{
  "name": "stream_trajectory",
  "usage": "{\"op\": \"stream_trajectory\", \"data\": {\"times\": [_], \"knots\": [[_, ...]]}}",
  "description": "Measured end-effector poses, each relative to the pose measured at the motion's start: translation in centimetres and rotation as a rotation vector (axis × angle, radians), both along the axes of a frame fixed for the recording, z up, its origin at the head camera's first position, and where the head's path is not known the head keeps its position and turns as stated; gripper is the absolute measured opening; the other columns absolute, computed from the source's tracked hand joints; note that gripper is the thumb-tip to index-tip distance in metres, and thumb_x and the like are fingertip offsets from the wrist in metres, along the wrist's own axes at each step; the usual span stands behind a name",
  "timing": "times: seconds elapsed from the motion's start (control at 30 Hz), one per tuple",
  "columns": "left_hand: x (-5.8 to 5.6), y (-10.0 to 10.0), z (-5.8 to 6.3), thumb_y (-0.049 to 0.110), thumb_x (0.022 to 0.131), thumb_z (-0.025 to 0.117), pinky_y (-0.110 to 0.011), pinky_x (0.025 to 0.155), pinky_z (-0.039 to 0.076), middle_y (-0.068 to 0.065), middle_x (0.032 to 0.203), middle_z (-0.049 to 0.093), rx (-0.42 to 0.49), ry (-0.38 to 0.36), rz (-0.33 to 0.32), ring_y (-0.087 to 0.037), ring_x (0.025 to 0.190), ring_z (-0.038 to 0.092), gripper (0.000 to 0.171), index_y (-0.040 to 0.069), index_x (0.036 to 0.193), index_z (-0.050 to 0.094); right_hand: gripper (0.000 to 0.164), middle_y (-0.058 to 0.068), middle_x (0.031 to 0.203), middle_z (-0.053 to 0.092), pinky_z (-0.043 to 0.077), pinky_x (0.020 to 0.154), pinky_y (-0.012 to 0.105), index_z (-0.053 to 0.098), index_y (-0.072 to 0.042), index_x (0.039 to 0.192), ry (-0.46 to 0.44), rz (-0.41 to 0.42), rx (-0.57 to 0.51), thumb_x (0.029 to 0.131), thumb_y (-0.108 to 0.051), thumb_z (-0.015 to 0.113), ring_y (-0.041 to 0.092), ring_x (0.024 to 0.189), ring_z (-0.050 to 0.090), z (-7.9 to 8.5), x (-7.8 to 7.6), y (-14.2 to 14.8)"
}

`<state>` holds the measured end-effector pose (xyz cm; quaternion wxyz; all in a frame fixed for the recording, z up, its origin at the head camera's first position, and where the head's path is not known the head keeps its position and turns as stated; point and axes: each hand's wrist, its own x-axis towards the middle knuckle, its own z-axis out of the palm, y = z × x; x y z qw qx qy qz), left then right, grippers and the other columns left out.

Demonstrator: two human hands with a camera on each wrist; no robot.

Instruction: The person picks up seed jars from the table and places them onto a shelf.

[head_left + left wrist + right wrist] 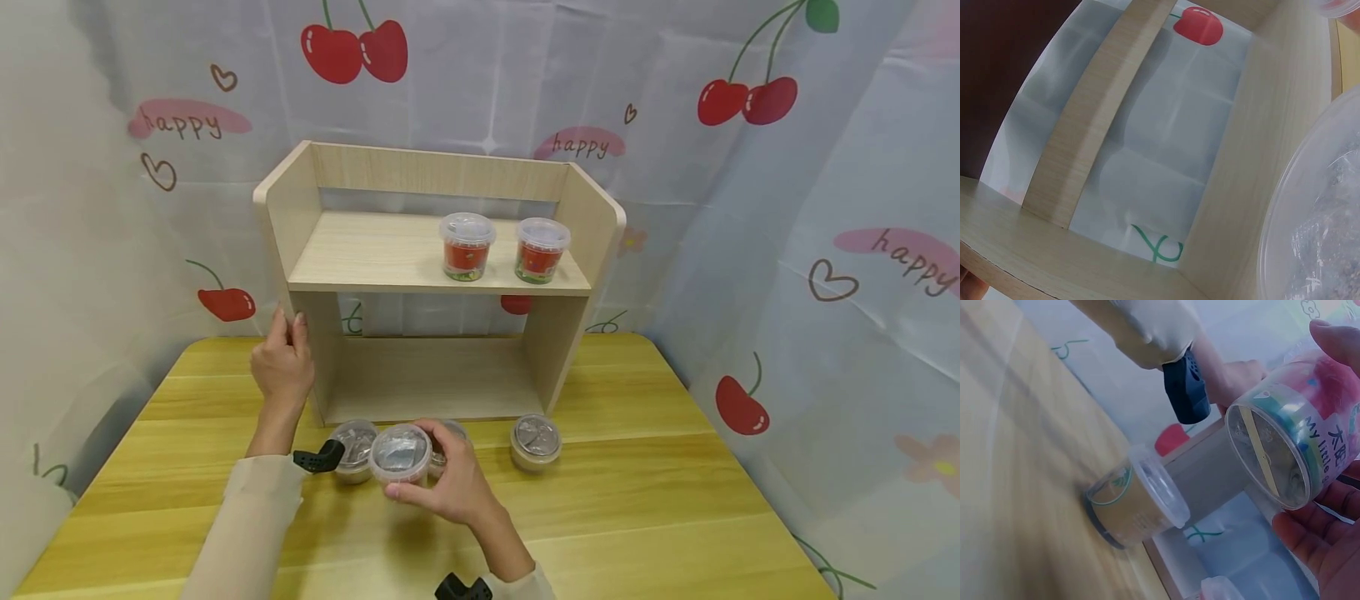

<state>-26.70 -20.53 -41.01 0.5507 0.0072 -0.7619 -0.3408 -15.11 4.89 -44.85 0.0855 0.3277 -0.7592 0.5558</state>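
Observation:
My left hand [283,367] grips the left side panel of a small two-tier wooden shelf [435,367] near its lower half. My right hand [453,479] holds a clear lidded plastic cup [401,454] over the table, in front of the shelf. Thumb and fingers wrap its sides, and the right wrist view shows pink contents and a printed label on the cup [1316,419]. Just left of it a similar lidded cup [354,450] stands on the table. Another cup [456,429] is partly hidden behind the right hand.
Two cups with red contents, a left one [467,250] and a right one [540,254], stand on the upper tier's right half. One more lidded cup [536,442] stands on the wood-grain table [637,517] at the shelf's front right. A cherry-printed cloth [480,92] hangs behind.

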Motion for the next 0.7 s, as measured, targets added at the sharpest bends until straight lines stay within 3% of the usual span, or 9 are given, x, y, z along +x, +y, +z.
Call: {"op": "stream_trajectory", "data": {"times": [0.2, 0.7], "knots": [[0.0, 0.0, 0.0, 0.020, 0.100, 0.056, -0.040, 0.044, 0.025, -0.016, 0.055, 0.045, -0.005, -0.007, 0.003, -0.032, 0.044, 0.040, 0.025, -0.001, 0.089, 0.052, 0.060, 0.002, 0.107, 0.066, 0.054, 0.080, 0.034, 0.058, -0.010, 0.123, 0.070, 0.014, -0.025, 0.072, -0.027, 0.086, 0.011, 0.095, 0.063, 0.6, -0.6, -0.1], [0.1, 0.1, 0.1, 0.022, 0.101, 0.055, -0.040, 0.044, 0.024, -0.016, 0.056, 0.045, 0.002, -0.018, -0.001, -0.030, 0.044, 0.039, 0.027, -0.001, 0.087, 0.052, 0.062, 0.005, 0.108, 0.066, 0.053, 0.081, 0.032, 0.057, -0.007, 0.123, 0.073, 0.015, -0.033, 0.071, -0.025, 0.086, 0.012, 0.095, 0.063, 2.1, -1.1, -0.5]]}}
